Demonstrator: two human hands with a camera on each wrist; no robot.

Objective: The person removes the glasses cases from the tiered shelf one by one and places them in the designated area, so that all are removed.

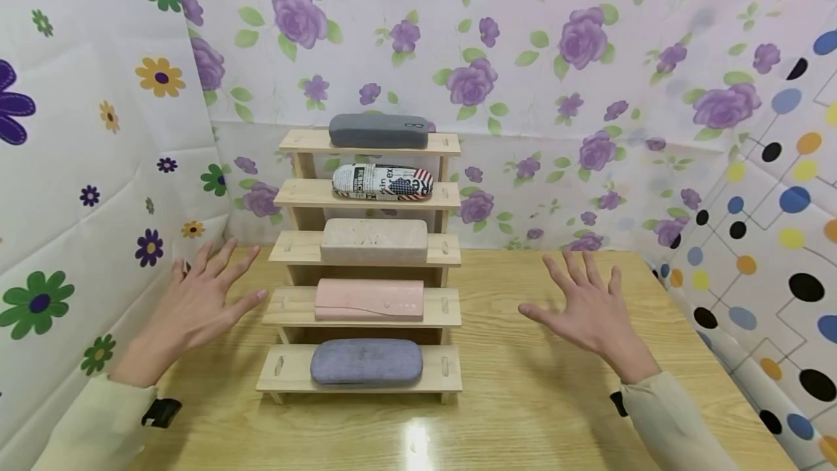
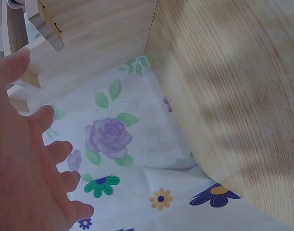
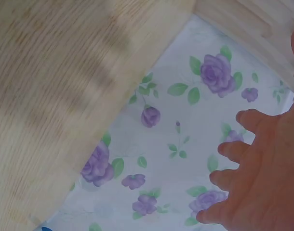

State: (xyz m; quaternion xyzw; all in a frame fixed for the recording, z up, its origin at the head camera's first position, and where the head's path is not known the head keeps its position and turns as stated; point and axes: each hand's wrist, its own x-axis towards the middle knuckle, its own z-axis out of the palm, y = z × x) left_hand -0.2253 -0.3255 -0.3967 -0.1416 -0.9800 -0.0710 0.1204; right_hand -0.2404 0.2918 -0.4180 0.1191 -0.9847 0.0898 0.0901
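A wooden stepped rack (image 1: 297, 376) stands on the table with one glasses case on each tier. From the top down come a dark grey case (image 1: 378, 131), a newsprint-and-flag patterned case (image 1: 382, 182), a cream case (image 1: 374, 240), a pink flap case (image 1: 369, 300) and a blue fabric case (image 1: 366, 362). My left hand (image 1: 203, 300) hovers just left of the rack, fingers spread and holding nothing. Farther off on the right side, my right hand (image 1: 588, 307) is held over the table with fingers spread, also holding nothing.
The wooden table (image 1: 510, 398) backs onto a purple-rose cloth (image 1: 510, 166). A flower-printed cloth (image 1: 85, 224) hangs close along the left, and a dotted cloth (image 1: 771, 238) borders the right edge.
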